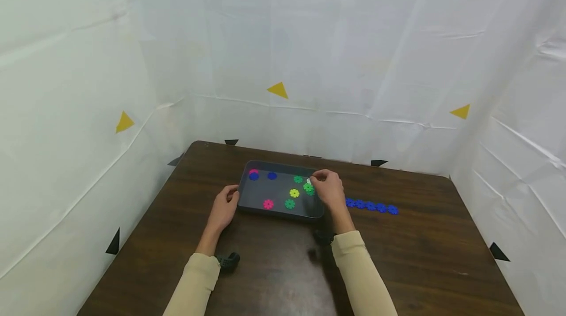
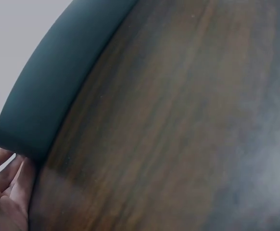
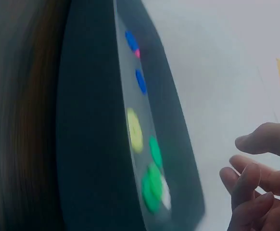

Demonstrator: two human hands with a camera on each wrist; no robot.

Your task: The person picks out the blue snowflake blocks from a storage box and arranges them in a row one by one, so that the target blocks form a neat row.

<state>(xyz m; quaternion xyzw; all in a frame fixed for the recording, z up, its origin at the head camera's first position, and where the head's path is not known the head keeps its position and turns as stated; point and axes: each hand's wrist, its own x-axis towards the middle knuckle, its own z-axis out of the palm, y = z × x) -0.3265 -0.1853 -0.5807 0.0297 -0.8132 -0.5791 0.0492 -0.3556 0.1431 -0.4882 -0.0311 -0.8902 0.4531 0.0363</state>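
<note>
A dark grey tray point(image 1: 258, 191) lies on the table with several toothed, flower-shaped plastic discs inside. My left hand point(image 1: 223, 206) holds its left end; in the left wrist view the thumb is at the rim and the fingers lie against the outer wall. Over the tray's right end is my right hand point(image 1: 329, 189), thumb and fingers apart with nothing visible between them. Closest to it are green discs point(image 1: 307, 187) and a white disc point(image 3: 166, 193), partly covered. A yellow disc point(image 1: 294, 193), a pink disc point(image 1: 268, 204) and a blue disc point(image 1: 271, 176) lie farther left.
Right of the tray, several blue discs point(image 1: 371, 206) form a row on the brown wooden table point(image 1: 274, 267). White sheeting point(image 1: 318, 60) with yellow and dark triangles surrounds the table's back and sides.
</note>
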